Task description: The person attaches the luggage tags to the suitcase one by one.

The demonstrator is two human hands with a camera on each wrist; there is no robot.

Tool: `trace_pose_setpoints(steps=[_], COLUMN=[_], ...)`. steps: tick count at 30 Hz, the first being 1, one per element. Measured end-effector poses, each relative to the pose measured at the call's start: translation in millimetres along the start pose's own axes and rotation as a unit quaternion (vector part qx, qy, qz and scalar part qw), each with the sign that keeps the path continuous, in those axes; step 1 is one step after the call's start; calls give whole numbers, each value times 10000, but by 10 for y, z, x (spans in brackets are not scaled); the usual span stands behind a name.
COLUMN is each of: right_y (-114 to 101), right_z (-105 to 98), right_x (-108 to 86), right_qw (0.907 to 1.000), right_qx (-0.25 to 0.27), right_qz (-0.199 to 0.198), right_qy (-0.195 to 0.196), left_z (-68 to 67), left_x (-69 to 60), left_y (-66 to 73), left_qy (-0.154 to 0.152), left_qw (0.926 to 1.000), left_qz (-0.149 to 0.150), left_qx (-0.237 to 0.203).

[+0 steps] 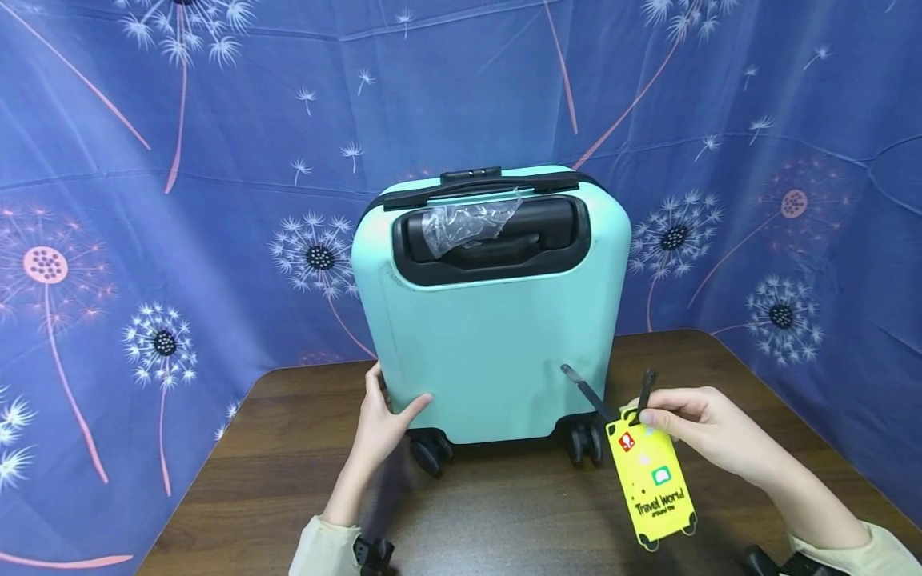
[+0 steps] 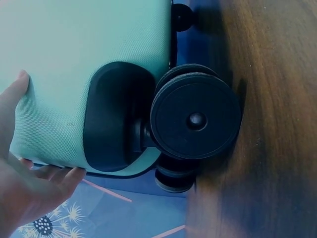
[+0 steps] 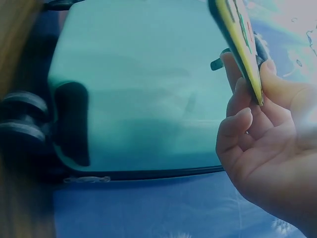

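A mint-green suitcase [image 1: 490,344] stands upright on its black wheels. My left hand [image 1: 382,420] grips its lower left edge, thumb on the front face and fingers round the side; the left wrist view shows this hand [image 2: 34,188] beside a large black wheel [image 2: 195,116]. Between the thumb and fingers of my right hand [image 1: 702,424] is the top of a yellow luggage tag [image 1: 651,488] printed "Travel World". Its black strap [image 1: 591,392] is undone, with two loose ends sticking up. In the right wrist view the tag [image 3: 242,54] appears nearly edge-on.
Clear plastic wrap [image 1: 468,224] covers part of the black pull handle in the suitcase's upper recess. A black carry handle [image 1: 483,186] runs along the top. Beneath everything is a brown wooden table [image 1: 302,424], with a blue dandelion-patterned cloth [image 1: 461,88] hanging behind it.
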State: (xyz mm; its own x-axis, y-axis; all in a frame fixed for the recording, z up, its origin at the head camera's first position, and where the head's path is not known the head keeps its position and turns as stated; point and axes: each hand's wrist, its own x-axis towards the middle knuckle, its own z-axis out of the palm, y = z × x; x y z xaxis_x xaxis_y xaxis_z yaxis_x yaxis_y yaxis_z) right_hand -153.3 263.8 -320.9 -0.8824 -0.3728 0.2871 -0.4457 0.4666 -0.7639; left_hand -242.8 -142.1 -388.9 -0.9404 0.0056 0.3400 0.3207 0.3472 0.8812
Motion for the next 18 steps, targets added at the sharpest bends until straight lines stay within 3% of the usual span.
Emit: trace_pose_setpoints(steps=[18], right_y=[-284], right_z=[-72], right_x=[157], right_qw=[9972], right_qx=[-186], right_qz=[-367], right_qy=[624], left_z=[0], left_x=[6], left_y=[-36], left_qy=[-3], left_qw=[9999], left_qz=[95], left_qx=[-74])
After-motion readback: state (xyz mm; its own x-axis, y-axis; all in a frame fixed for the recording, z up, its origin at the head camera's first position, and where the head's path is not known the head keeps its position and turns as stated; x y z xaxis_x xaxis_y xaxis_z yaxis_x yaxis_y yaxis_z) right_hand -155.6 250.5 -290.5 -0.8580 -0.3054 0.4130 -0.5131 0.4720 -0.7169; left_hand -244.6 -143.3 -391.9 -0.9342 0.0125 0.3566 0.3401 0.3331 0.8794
